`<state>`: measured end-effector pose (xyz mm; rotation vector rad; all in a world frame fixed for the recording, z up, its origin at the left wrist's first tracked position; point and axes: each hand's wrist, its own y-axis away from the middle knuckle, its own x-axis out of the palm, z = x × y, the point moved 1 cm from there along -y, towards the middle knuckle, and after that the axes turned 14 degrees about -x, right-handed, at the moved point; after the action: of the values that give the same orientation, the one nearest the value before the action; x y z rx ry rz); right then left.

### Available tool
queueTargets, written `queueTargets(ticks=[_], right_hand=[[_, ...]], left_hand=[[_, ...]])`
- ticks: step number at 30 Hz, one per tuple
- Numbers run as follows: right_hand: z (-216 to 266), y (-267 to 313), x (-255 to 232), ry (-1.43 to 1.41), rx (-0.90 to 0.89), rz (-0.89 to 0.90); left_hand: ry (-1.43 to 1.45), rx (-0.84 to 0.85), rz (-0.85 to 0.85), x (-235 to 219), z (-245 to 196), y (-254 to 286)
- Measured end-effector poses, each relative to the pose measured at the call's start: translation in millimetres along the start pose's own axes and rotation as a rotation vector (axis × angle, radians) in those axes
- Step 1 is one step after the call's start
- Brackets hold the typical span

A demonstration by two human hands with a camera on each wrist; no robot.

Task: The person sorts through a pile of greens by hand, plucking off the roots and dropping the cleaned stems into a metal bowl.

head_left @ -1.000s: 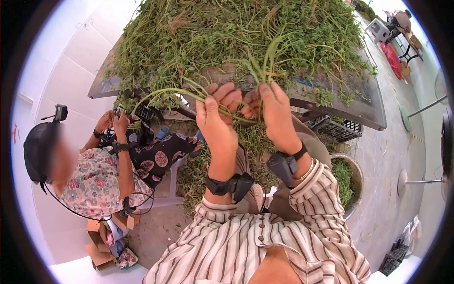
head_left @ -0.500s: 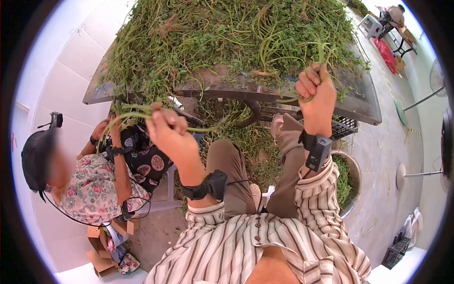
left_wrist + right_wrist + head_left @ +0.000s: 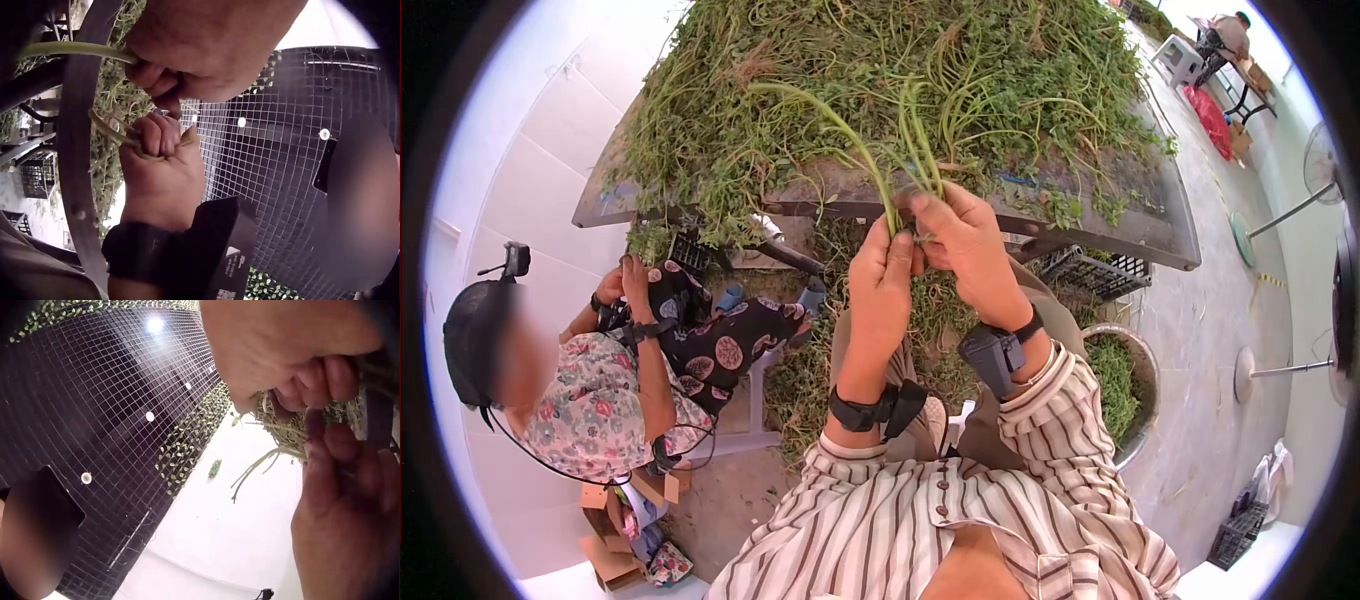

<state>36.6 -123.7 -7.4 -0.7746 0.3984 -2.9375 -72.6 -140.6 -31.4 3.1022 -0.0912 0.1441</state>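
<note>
In the head view both hands meet at the front edge of the table. The left hand (image 3: 882,285) grips a thick green plant stem (image 3: 855,145) that arches up and to the left. Beside it, the right hand (image 3: 968,250) pinches several upright green stems (image 3: 920,150), its fingertips right at the left hand's. From the left wrist view, one stem (image 3: 75,49) runs out of the left hand (image 3: 206,50), and the right hand (image 3: 162,169) has a stem bent across its curled fingers. Thin stem ends (image 3: 253,472) stick out beside the fingers in the right wrist view.
A heap of leafy green plants (image 3: 840,50) covers most of the table (image 3: 1145,215). Below stand a black crate (image 3: 1095,272) and a round tub (image 3: 1148,385) of greens. Cut stems litter the floor. Another person (image 3: 615,390) sits at left; stand fans (image 3: 1290,368) are at right.
The hands were together, moved apart half a second ago with the left going low left and the right up to the right, and are now back together, each holding stems.
</note>
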Motion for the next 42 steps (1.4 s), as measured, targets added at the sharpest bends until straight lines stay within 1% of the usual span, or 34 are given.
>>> queueTargets(ticks=[1,3,4,6,11,13,17,19,20,21,22,23,25,26,27,28,29,31,33,34,35,37,38,39,41,42], right_hand=[[0.3,0.3,2.2,0.059,-0.001,0.045],[-2.3,0.4,1.0,0.051,0.006,0.023],[-3.2,0.2,0.5,0.044,0.012,0.002],[-1.8,0.1,1.6,0.056,0.018,-0.002],[-6.5,-1.1,-2.3,0.051,0.026,-0.012],[-4.5,-0.4,-1.5,0.028,0.046,0.054],[1.5,2.7,1.4,0.005,0.054,0.042],[1.9,3.3,-0.7,0.014,0.06,0.072],[1.6,3.8,-0.8,0.019,0.056,0.061],[1.1,3.9,-0.4,0.002,0.02,0.01],[1.4,4.1,-1.1,-0.015,-0.018,-0.04],[2.3,3.0,-4.4,-0.01,-0.027,-0.054],[6.6,-1.9,-13.8,-0.137,-0.08,-0.135],[10.8,-2.5,-15.0,-0.155,-0.122,-0.169],[13.0,-4.2,-17.4,-0.147,-0.133,-0.184],[15.4,-5.5,-21.7,-0.196,-0.174,-0.222],[18.7,-6.4,-27.9,-0.242,-0.221,-0.266],[29.9,-6.6,-46.1,-0.233,-0.281,-0.32],[48.1,-0.8,-66.0,-0.348,-0.4,-0.41],[58.9,5.8,-77.3,-0.387,-0.452,-0.46],[68.6,15.5,-93.3,-0.374,-0.471,-0.488],[88.4,41.8,-130.7,-0.351,-0.604,-0.592],[95.5,58.4,-153.0,-0.297,-0.63,-0.617],[99.7,78.1,-176.9,-0.242,-0.651,-0.641],[100.9,119.9,-218.8,-0.269,-0.641,-0.708],[96.7,141.9,-238.4,-0.242,-0.637,-0.77]], left_hand=[[0.0,-0.001,0.001,0.3,1.4,-0.5],[-0.067,0.064,-0.018,1.5,3.0,-1.5],[-0.065,0.064,-0.019,1.7,2.0,-0.8],[-0.079,0.013,-0.015,2.3,-1.2,2.0],[-0.091,0.004,-0.03,1.7,-1.3,1.8],[-0.118,0.008,-0.017,-1.0,1.6,1.0],[-0.133,-0.014,-0.002,-2.4,2.1,2.2],[-0.16,-0.016,0.003,-1.8,2.0,2.7],[-0.17,-0.005,0.011,-2.0,2.5,2.8],[-0.181,0.007,0.018,-2.0,3.0,2.4],[-0.182,0.063,0.031,-1.0,3.5,1.7],[-0.182,0.064,0.048,-0.7,2.8,1.8],[-0.222,0.067,0.064,-0.4,0.7,3.3],[-0.203,0.028,0.052,0.6,0.0,4.6],[-0.201,0.028,0.072,1.1,-3.0,5.8],[-0.27,0.03,0.047,1.5,-6.5,7.2],[-0.339,0.034,0.032,2.6,-9.4,8.0],[-0.338,0.122,-0.021,3.3,-12.1,9.7],[-0.353,0.167,-0.02,-2.9,-10.4,5.7],[-0.325,0.163,-0.008,-5.2,-12.4,6.4],[-0.301,0.159,-0.004,-5.3,-14.5,7.5],[-0.242,0.162,0.018,-4.2,-12.3,6.9],[-0.25,0.152,0.001,-4.5,-11.8,6.5],[-0.258,0.14,-0.021,-3.5,-11.3,6.1],[-0.245,0.147,-0.011,2.4,-10.7,5.9],[-0.235,0.136,-0.001,5.0,-10.0,5.6]])
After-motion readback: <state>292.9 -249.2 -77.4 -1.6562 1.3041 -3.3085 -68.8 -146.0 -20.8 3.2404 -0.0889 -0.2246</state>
